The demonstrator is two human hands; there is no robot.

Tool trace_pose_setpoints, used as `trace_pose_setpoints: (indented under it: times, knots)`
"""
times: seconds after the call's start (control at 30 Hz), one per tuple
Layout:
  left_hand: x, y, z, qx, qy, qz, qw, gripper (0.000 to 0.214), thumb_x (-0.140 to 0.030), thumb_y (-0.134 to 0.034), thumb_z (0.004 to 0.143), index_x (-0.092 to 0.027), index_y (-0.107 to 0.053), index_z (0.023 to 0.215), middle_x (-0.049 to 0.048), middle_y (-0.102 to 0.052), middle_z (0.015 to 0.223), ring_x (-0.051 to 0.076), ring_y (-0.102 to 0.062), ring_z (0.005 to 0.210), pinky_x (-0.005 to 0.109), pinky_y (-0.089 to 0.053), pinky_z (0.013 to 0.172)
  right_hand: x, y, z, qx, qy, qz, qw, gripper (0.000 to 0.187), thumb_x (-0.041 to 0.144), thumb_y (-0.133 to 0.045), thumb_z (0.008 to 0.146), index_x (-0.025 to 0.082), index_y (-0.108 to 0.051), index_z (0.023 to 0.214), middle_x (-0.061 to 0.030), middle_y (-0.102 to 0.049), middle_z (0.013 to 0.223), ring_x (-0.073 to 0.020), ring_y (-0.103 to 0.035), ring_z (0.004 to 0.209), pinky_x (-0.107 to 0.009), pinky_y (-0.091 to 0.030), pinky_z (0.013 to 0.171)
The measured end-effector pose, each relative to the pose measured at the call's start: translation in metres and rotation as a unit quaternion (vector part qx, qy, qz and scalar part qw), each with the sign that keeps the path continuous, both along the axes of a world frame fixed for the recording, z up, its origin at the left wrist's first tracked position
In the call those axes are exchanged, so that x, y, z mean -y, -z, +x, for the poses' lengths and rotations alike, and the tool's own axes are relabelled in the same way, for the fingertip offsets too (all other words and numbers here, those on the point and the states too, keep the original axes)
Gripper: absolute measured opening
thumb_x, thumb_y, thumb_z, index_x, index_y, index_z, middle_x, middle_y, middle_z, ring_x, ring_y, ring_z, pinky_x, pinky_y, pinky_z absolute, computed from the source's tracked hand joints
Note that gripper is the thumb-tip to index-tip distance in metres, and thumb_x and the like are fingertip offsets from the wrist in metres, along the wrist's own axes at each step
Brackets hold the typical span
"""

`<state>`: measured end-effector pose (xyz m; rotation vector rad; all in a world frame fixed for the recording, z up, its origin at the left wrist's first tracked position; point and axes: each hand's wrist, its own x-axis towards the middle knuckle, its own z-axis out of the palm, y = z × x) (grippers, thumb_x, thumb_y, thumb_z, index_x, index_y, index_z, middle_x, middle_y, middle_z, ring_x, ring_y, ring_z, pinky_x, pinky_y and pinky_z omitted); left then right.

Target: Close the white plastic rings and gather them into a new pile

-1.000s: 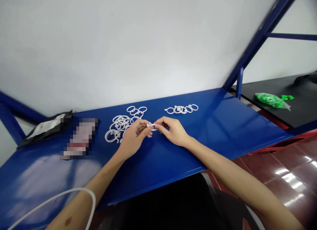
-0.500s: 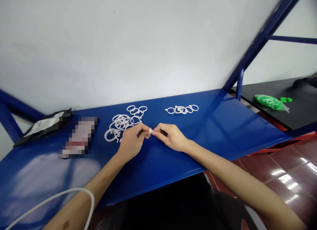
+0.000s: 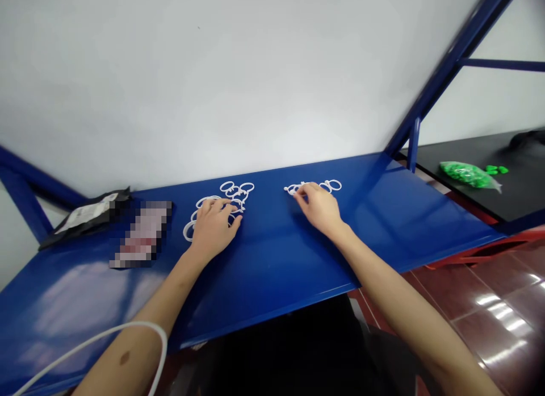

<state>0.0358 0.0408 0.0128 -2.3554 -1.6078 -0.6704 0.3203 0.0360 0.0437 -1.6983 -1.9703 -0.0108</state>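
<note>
My left hand (image 3: 214, 224) lies palm down over the left-hand cluster of white plastic rings (image 3: 246, 187), its fingers spread and covering much of the pile. These thin rings carry small knobs or tabs. On the right, my right hand (image 3: 320, 207) is over a smaller group of the same white rings (image 3: 336, 185). Its thumb and fingers are drawn together at that group's left part. Whatever sits between those fingertips is hidden, and several rings there are partly covered by the hand.
Everything lies on a blue table (image 3: 272, 259) against a white wall. To the left are a black package with a white label (image 3: 91, 214) and a blurred-out flat item (image 3: 142, 237). A white cable (image 3: 145, 323) crosses my left forearm. A bag of green pieces (image 3: 468, 174) rests on a black table.
My hands have separated; before, they met at a small white piece in the middle. The left moved left onto the larger ring pile, the right moved right and away to the smaller group.
</note>
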Motion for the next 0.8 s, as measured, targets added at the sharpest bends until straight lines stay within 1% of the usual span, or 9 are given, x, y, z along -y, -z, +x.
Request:
trace_pose_setpoints:
  times: [0.07, 0.13, 0.3, 0.37, 0.43, 0.5, 0.57, 0.67, 0.8]
  knots:
    - [0.000, 0.001, 0.000, -0.007, -0.008, 0.004, 1.000, 0.017, -0.031, -0.061, 0.091, -0.019, -0.073, 0.094, 0.0105, -0.071, 0.117, 0.036, -0.050, 0.114, 0.051, -0.043, 0.097, -0.005, -0.002, 0.016, 0.024, 0.081, -0.001, 0.996, 0.021, 0.033, -0.053, 0.101, 0.019, -0.069, 0.104, -0.0091, -0.069, 0.106, -0.0217, -0.067, 0.087, -0.028, -0.044, 0.067]
    - [0.001, 0.000, 0.002, -0.001, -0.005, 0.017, 1.000, 0.016, -0.030, -0.060, 0.093, -0.020, -0.073, 0.089, 0.0098, -0.071, 0.112, 0.034, -0.051, 0.110, 0.050, -0.044, 0.093, -0.007, -0.003, 0.027, 0.046, 0.128, -0.008, 0.991, 0.025, 0.035, -0.055, 0.100, 0.018, -0.069, 0.111, -0.0114, -0.068, 0.111, -0.0238, -0.068, 0.090, -0.029, -0.046, 0.068]
    - [0.009, -0.012, 0.011, 0.062, 0.048, 0.035, 0.996, 0.018, -0.029, -0.055, 0.097, -0.021, -0.069, 0.090, 0.0077, -0.073, 0.102, 0.029, -0.054, 0.100, 0.047, -0.043, 0.092, -0.005, -0.004, 0.022, 0.047, 0.140, 0.005, 0.989, 0.032, 0.039, -0.054, 0.100, 0.015, -0.070, 0.113, -0.0142, -0.067, 0.112, -0.0269, -0.068, 0.093, -0.032, -0.050, 0.070]
    - [0.014, -0.017, 0.017, 0.116, 0.084, 0.016, 0.990, 0.018, -0.029, -0.053, 0.098, -0.020, -0.067, 0.093, 0.0067, -0.073, 0.098, 0.026, -0.057, 0.097, 0.043, -0.045, 0.091, 0.000, -0.004, 0.012, 0.010, 0.083, 0.022, 0.996, 0.030, 0.038, -0.054, 0.100, 0.016, -0.069, 0.114, -0.0128, -0.067, 0.112, -0.0246, -0.068, 0.090, -0.033, -0.051, 0.073]
    - [0.019, -0.021, 0.023, 0.172, 0.109, -0.032, 0.979, 0.017, -0.029, -0.052, 0.098, -0.020, -0.067, 0.095, 0.0048, -0.073, 0.096, 0.021, -0.061, 0.089, 0.037, -0.048, 0.085, 0.007, -0.003, -0.001, -0.052, -0.037, 0.026, 0.998, 0.028, 0.035, -0.056, 0.100, 0.018, -0.067, 0.119, -0.0108, -0.067, 0.116, -0.0193, -0.067, 0.083, -0.032, -0.052, 0.077]
    - [0.025, -0.023, 0.030, 0.215, 0.119, -0.103, 0.964, 0.017, -0.031, -0.053, 0.097, -0.021, -0.067, 0.097, 0.0019, -0.072, 0.092, 0.018, -0.063, 0.080, 0.032, -0.048, 0.076, 0.014, -0.001, -0.015, -0.115, -0.181, 0.005, 0.977, 0.027, 0.032, -0.058, 0.099, 0.020, -0.064, 0.123, -0.0091, -0.066, 0.123, -0.0141, -0.066, 0.077, -0.030, -0.053, 0.078]
    - [0.030, -0.023, 0.036, 0.243, 0.127, -0.166, 0.947, 0.019, -0.033, -0.052, 0.098, -0.022, -0.067, 0.097, -0.0009, -0.072, 0.086, 0.015, -0.063, 0.072, 0.029, -0.047, 0.071, 0.020, 0.003, -0.027, -0.146, -0.271, -0.019, 0.951, 0.021, 0.028, -0.057, 0.100, 0.021, -0.065, 0.118, -0.0078, -0.067, 0.123, -0.0129, -0.066, 0.078, -0.028, -0.052, 0.077]
    - [0.034, -0.022, 0.041, 0.257, 0.135, -0.206, 0.934, 0.021, -0.034, -0.050, 0.098, -0.023, -0.068, 0.095, -0.0025, -0.072, 0.081, 0.014, -0.062, 0.069, 0.027, -0.047, 0.068, 0.024, 0.008, -0.036, -0.158, -0.295, -0.055, 0.941, 0.015, 0.027, -0.054, 0.102, 0.019, -0.067, 0.105, -0.0047, -0.073, 0.104, -0.0144, -0.067, 0.082, -0.026, -0.049, 0.075]
    - [0.035, -0.019, 0.040, 0.239, 0.149, -0.182, 0.942, 0.017, -0.031, -0.053, 0.097, -0.023, -0.068, 0.096, -0.0015, -0.071, 0.085, 0.015, -0.063, 0.073, 0.027, -0.048, 0.070, 0.023, 0.010, -0.034, -0.183, -0.301, -0.089, 0.932, 0.015, 0.026, -0.055, 0.102, 0.019, -0.068, 0.099, -0.0016, -0.075, 0.093, -0.0133, -0.068, 0.078, -0.024, -0.047, 0.074]
